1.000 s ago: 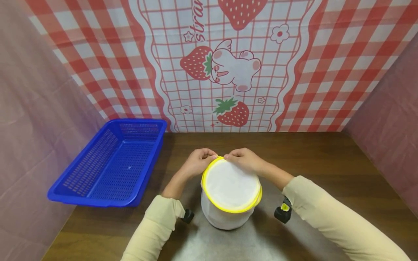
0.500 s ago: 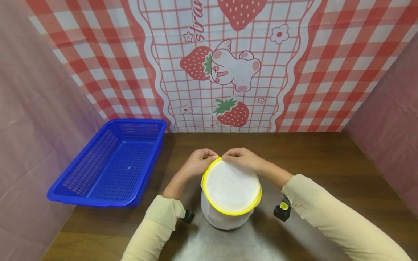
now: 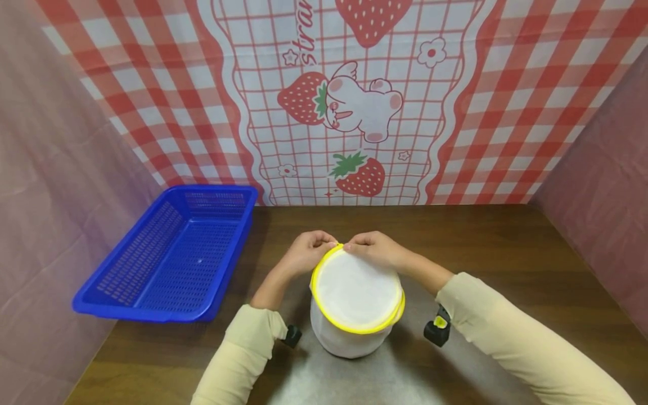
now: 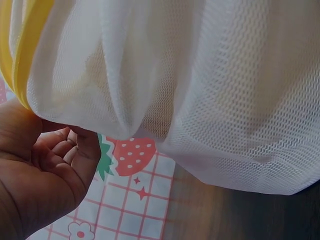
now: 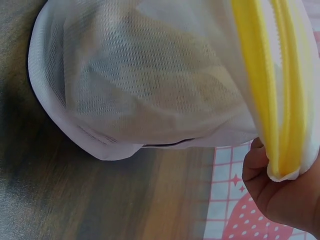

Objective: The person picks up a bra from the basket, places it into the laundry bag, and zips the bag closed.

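Note:
A white mesh laundry bag (image 3: 356, 289) stands upright on the table in the head view, round-topped, with yellow zipper trim (image 3: 349, 327) around its rim. At the far side of that rim, my left hand (image 3: 305, 251) pinches the edge between thumb and fingers. Close beside it, my right hand (image 3: 379, 250) grips the rim too, its thumb on top. In the left wrist view, the mesh side wall (image 4: 225, 100) hangs in folds beside the left hand (image 4: 45, 170). The right wrist view shows two yellow bands (image 5: 257, 65) running down to the right hand (image 5: 282, 195). The zipper pull is hidden.
A blue perforated plastic basket (image 3: 199, 260) stands to the left on the brown wooden table (image 3: 486, 242). Behind the table hangs a red and white checked cloth (image 3: 531, 95) with strawberries. Pinkish cloth (image 3: 602, 185) borders both sides.
My right thumb has shifted slightly left along the rim, closer to the left hand. The bag's top has tipped slightly down at its near side. The left hand has barely moved.

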